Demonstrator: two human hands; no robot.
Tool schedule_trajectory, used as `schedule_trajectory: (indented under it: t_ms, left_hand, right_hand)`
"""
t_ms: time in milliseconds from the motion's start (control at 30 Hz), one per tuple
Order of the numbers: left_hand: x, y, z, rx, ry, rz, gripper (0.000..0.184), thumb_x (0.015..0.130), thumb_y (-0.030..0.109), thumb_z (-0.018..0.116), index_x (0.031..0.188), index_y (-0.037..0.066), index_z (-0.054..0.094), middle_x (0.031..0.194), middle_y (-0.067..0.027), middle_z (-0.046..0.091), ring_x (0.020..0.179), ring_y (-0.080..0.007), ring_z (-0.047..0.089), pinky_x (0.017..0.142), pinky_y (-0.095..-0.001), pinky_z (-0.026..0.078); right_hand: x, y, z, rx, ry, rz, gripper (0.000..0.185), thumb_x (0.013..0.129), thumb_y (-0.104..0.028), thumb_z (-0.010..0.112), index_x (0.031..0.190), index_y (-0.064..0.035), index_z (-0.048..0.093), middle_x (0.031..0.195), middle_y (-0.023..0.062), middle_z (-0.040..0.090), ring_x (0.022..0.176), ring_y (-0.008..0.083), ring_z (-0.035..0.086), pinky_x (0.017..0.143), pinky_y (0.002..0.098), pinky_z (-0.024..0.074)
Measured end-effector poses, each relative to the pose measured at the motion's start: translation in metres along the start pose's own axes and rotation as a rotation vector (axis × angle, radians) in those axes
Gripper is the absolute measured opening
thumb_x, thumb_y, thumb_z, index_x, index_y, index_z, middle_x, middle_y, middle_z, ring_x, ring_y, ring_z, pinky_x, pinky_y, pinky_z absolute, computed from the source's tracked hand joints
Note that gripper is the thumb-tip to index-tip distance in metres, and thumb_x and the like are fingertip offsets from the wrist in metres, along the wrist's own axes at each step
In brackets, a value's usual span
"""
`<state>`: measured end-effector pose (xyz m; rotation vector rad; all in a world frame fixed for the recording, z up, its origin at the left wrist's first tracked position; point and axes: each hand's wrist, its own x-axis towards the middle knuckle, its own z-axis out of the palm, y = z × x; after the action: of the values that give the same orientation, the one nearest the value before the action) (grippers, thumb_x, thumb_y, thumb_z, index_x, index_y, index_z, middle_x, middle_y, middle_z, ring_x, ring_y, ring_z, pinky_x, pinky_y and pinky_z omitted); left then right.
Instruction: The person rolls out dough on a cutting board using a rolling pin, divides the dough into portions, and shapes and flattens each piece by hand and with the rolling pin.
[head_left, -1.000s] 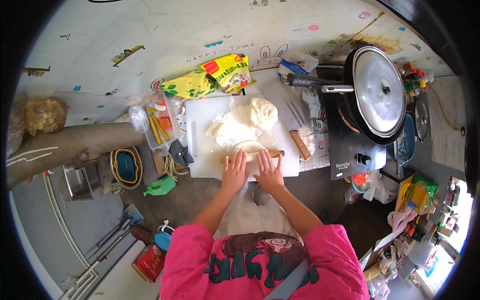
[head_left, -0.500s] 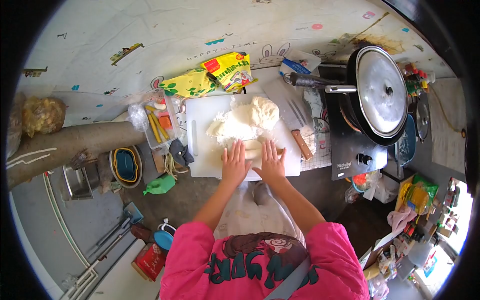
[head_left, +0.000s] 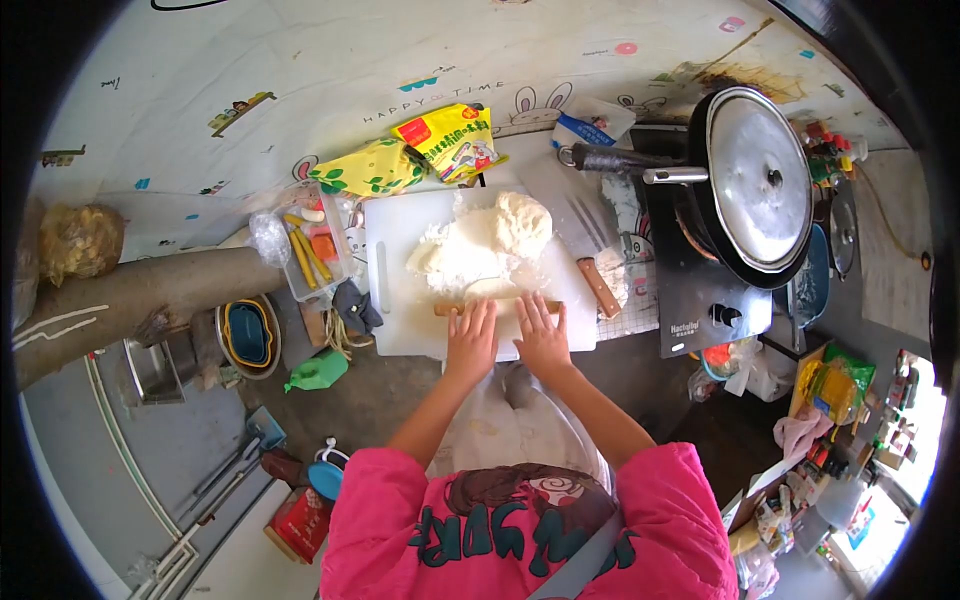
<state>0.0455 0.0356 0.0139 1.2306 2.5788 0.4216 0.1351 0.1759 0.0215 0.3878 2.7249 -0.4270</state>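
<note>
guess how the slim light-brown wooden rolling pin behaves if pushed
The rolling pin would probably roll, being a rounded rod on a flat white plastic cutting board. It also looks stiff: its end juts out straight past the left hand.

A black cooktop [head_left: 685,305] carries a dark pan [head_left: 722,250] with a domed silver lid [head_left: 750,185]. Just left of the cooktop lies a cleaver [head_left: 578,228] with a wooden handle; farther left are two yellow packets [head_left: 450,143], then a clear tub [head_left: 343,240] of yellow and orange pieces. Right of the cooktop is a blue basin [head_left: 816,275]; behind it rises a cartoon-printed wall [head_left: 330,75].
</note>
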Motion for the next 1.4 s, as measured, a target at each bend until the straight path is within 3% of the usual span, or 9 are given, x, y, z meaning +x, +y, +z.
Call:
schedule_trajectory:
  t_ms: [333,500,800,933,1033,1133,1233,1333,1400]
  left_hand:
    - [0.025,-0.012,-0.009,-0.072,-0.058,0.136,0.042,0.086,0.027,0.060,0.123,0.007,0.055,0.133,-0.0056,0.050,0.124,-0.0235,0.045,0.102,-0.0521,0.034]
    - [0.026,-0.013,-0.008,-0.095,-0.088,0.121,0.042,0.087,0.027,0.059,0.123,0.006,0.055,0.133,-0.0067,0.050,0.124,-0.0251,0.044,0.100,-0.0509,0.036]
    - [0.057,-0.025,0.003,-0.215,0.042,0.185,0.010,0.074,0.005,0.063,0.083,0.003,0.061,0.102,-0.0092,0.056,0.097,-0.0302,0.054,0.081,-0.0413,0.046]
    - [0.068,-0.025,0.000,-0.197,-0.016,0.122,0.025,0.068,0.004,0.071,0.090,0.004,0.059,0.103,-0.0111,0.055,0.098,-0.0320,0.054,0.085,-0.0417,0.046]
    - [0.071,-0.019,-0.001,-0.186,0.136,-0.008,0.032,0.064,0.005,0.073,0.093,0.003,0.059,0.104,-0.0120,0.055,0.099,-0.0324,0.054,0.086,-0.0420,0.046]
    - [0.076,-0.021,-0.006,-0.142,-0.160,-0.129,0.039,0.065,0.007,0.074,0.101,0.004,0.058,0.107,-0.0122,0.056,0.104,-0.0331,0.052,0.088,-0.0428,0.045]
    - [0.085,-0.031,-0.003,-0.122,-0.490,-0.100,0.043,0.070,0.009,0.072,0.110,0.006,0.055,0.104,-0.0148,0.059,0.101,-0.0331,0.055,0.086,-0.0424,0.046]
    - [0.078,-0.035,-0.002,-0.128,-0.278,0.157,0.040,0.076,0.010,0.067,0.112,0.007,0.050,0.097,-0.0180,0.062,0.094,-0.0350,0.059,0.082,-0.0440,0.047]
    - [0.077,-0.031,-0.002,-0.264,-0.415,0.035,0.034,0.080,0.010,0.064,0.110,0.005,0.050,0.098,-0.0197,0.062,0.094,-0.0373,0.059,0.082,-0.0437,0.046]
  right_hand:
    - [-0.024,0.004,0.005,0.003,0.101,-0.047,0.058,0.085,-0.021,0.057,0.139,-0.0087,0.040,0.149,0.0055,0.032,0.140,0.0193,0.027,0.111,0.0588,0.0142]
    - [-0.031,0.015,0.011,0.107,0.177,-0.104,0.048,0.082,-0.012,0.053,0.129,-0.0068,0.047,0.131,0.0077,0.047,0.127,0.0229,0.042,0.109,0.0524,0.0241]
    - [-0.016,0.011,0.015,0.178,0.223,-0.098,0.019,0.079,-0.010,0.055,0.098,-0.0084,0.053,0.104,0.0084,0.053,0.098,0.0247,0.054,0.084,0.0392,0.0432]
    - [-0.029,0.005,0.024,0.111,0.165,-0.019,0.017,0.078,-0.011,0.056,0.095,-0.0098,0.053,0.090,0.0059,0.051,0.089,0.0241,0.054,0.077,0.0386,0.0447]
    - [-0.035,0.005,0.025,0.103,0.224,-0.010,0.018,0.078,-0.010,0.056,0.095,-0.0099,0.053,0.093,0.0052,0.054,0.091,0.0236,0.055,0.077,0.0388,0.0443]
    - [-0.047,0.011,0.019,0.136,0.335,-0.077,0.018,0.077,-0.010,0.056,0.096,-0.0095,0.053,0.094,0.0043,0.057,0.091,0.0223,0.057,0.077,0.0386,0.0442]
    - [-0.058,0.021,0.017,0.233,0.099,-0.056,0.023,0.079,-0.006,0.052,0.102,-0.0077,0.054,0.096,0.0067,0.061,0.091,0.0241,0.060,0.079,0.0385,0.0430]
    - [-0.066,0.026,0.024,0.206,0.284,-0.132,0.023,0.079,-0.007,0.052,0.102,-0.0074,0.054,0.090,0.0043,0.063,0.085,0.0232,0.061,0.079,0.0366,0.0425]
    - [-0.070,0.027,0.018,0.232,0.377,-0.168,0.022,0.079,-0.008,0.053,0.102,-0.0081,0.055,0.090,0.0030,0.063,0.085,0.0216,0.061,0.078,0.0362,0.0422]
